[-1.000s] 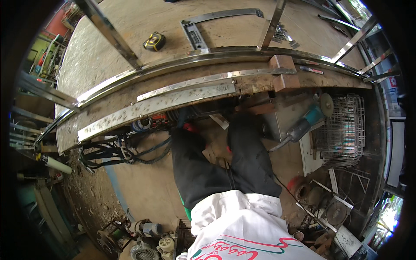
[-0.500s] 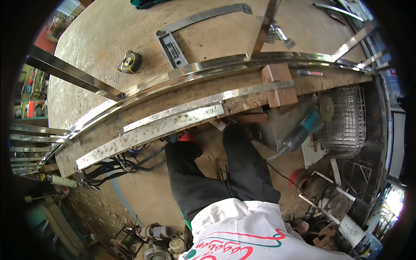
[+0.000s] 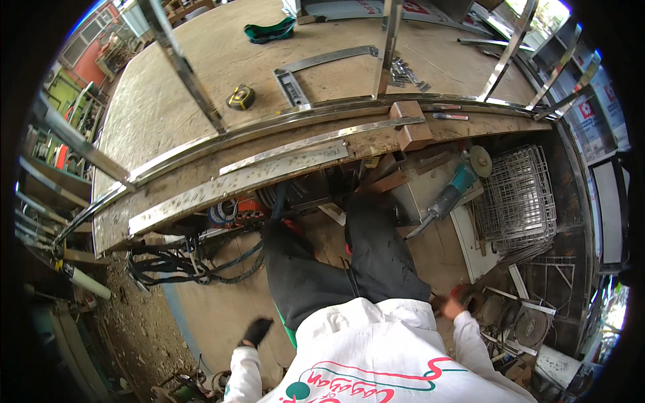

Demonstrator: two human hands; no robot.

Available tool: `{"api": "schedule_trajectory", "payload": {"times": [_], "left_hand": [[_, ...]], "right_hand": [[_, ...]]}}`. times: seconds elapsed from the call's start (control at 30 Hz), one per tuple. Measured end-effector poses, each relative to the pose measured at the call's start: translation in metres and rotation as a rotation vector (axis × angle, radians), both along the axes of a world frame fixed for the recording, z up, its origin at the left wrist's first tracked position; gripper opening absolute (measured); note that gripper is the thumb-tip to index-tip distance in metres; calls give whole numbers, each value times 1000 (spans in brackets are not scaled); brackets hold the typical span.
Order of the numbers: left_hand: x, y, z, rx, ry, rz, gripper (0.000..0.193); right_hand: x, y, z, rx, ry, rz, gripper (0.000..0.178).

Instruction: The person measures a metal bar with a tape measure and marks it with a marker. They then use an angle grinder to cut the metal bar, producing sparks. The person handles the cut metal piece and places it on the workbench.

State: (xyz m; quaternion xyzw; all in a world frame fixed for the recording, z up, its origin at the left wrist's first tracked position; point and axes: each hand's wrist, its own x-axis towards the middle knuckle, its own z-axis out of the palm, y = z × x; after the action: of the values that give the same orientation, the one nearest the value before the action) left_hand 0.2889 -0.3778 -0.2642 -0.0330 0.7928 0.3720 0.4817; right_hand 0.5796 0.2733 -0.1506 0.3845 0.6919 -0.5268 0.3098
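Observation:
My left hand (image 3: 256,332), in a dark glove, hangs low beside my left thigh above the brown floor; motion smears its fingers. Beside my right thigh is my right hand (image 3: 452,307), bare and blurred, near a round red-rimmed part (image 3: 465,295); whether they touch I cannot tell. On the workbench ahead of my knees lie a flat metal strip (image 3: 242,185) and a thinner perforated bar (image 3: 322,143). One end of that bar rests at a wooden block (image 3: 408,127). Behind them stretches a shiny metal frame (image 3: 269,121) with upright bars.
An angle grinder (image 3: 451,191) lies right of my knees, beside wire racks (image 3: 517,195). A tape measure (image 3: 240,97) and an angled metal tool (image 3: 292,87) sit on the workbench top (image 3: 201,67). Black cables (image 3: 195,265) hang at the left front edge.
Both my hands have come into view beside my thighs. The view has tilted up, showing more of the far workbench, a green cloth there and the upright bars.

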Motion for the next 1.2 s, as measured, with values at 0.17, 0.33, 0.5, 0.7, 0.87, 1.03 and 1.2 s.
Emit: {"api": "schedule_trajectory", "payload": {"times": [0.17, 0.33, 0.5, 0.7, 0.87, 1.03, 1.2], "left_hand": [[-112, 141, 75, 227, 506, 361, 37], [-126, 286, 133, 226, 887, 143, 38], [-100, 313, 122, 118, 844, -586, 36], [-107, 314, 113, 139, 725, -520, 35], [-110, 321, 117, 179, 719, -471, 30], [-108, 328, 124, 189, 751, -501, 29], [-103, 330, 135, 135, 775, -533, 27]], "right_hand": [[-162, -25, 75, 341, 572, -242, 40], [-251, -81, 57, 657, 755, 241, 72], [-262, -131, 51, 928, 347, 637, 75], [-270, -112, 49, 862, 444, 477, 52], [-272, -110, 55, 826, 436, 455, 47], [-270, -104, 52, 844, 509, 369, 41], [-271, -97, 44, 848, 547, 317, 33]]}}
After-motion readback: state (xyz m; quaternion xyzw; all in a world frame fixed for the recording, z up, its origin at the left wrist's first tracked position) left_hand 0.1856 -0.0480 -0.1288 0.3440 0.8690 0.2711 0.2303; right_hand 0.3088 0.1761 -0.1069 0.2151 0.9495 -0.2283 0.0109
